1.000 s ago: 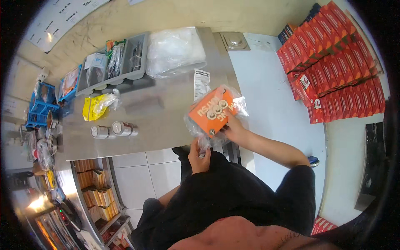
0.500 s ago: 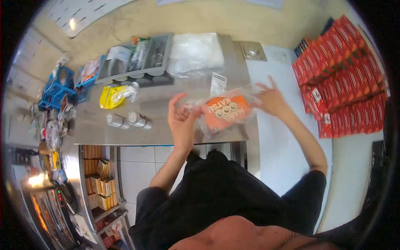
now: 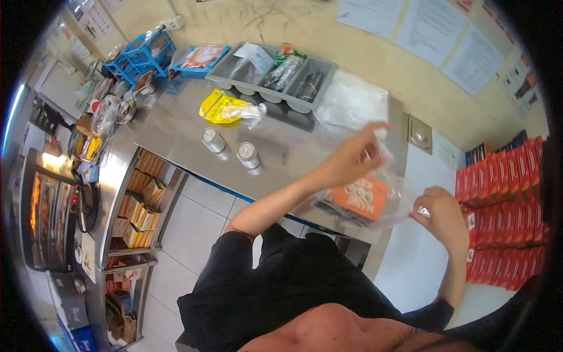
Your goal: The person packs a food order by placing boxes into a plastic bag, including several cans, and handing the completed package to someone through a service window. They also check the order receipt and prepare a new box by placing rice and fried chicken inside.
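A clear plastic bag [image 3: 397,202] lies at the right part of the steel table, with an orange printed box or pack [image 3: 366,196] inside it. My left hand [image 3: 355,158] is above the bag's far side, fingers curled in a pinch on its thin plastic. On the bag's right side, my right hand [image 3: 444,220] pinches a gathered bit of the same plastic between thumb and fingers. The bag is stretched between both hands, and the orange pack lies flat under it. Its lower-left edge shows dark contents that I cannot make out.
Two silver cans [image 3: 247,154] stand left on the steel table [image 3: 187,120], near a yellow pouch [image 3: 220,108]. Behind them sit a grey divided tray [image 3: 287,97] and a stack of clear bags [image 3: 355,102]. Stacked red boxes [image 3: 498,205] line the right side.
My view has turned, so the table now slants. My right hand, spread open before, now pinches the bag's side. My left hand has moved to the bag's far side.
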A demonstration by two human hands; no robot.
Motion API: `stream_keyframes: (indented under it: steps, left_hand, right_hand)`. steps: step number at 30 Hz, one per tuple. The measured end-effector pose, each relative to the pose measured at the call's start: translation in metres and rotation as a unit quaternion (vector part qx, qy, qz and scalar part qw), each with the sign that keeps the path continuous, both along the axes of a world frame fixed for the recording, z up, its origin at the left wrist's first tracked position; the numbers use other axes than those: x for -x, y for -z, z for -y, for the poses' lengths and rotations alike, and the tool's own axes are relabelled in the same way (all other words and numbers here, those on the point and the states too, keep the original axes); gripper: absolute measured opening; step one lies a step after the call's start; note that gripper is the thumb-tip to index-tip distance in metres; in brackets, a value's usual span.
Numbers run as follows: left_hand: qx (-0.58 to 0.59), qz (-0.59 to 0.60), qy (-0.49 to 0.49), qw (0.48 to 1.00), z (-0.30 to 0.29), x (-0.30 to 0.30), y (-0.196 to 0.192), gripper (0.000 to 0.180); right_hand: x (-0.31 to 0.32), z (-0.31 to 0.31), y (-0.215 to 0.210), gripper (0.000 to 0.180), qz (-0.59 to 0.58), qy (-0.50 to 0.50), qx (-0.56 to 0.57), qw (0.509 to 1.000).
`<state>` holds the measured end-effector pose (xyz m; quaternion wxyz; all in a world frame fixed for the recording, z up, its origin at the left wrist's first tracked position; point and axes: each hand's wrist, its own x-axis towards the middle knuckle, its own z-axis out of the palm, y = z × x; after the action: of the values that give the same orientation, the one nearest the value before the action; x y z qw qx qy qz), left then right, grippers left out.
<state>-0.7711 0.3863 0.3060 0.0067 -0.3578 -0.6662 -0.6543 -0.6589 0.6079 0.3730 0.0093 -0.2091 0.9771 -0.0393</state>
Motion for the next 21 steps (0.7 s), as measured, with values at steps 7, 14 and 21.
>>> stream_keyframes:
  steps: [7,14,21]
  left_hand:
    - [0.311,-0.196,-0.098,0.925,0.131,0.011,0.017,0.026]
    - [0.621,-0.087,-0.114,0.770,0.313,0.153,0.100,0.019]
    - [0.518,-0.179,-0.166,0.820,0.361,0.253,0.221,0.038]
  right_hand:
    - [0.059,0.147,-0.050,0.022,-0.298,-0.100,0.219,0.924]
    - [0.311,0.325,0.158,0.022,0.078,-0.171,0.001,0.982]
    - [0.382,0.378,0.297,0.021,0.032,-0.081,0.266,0.960]
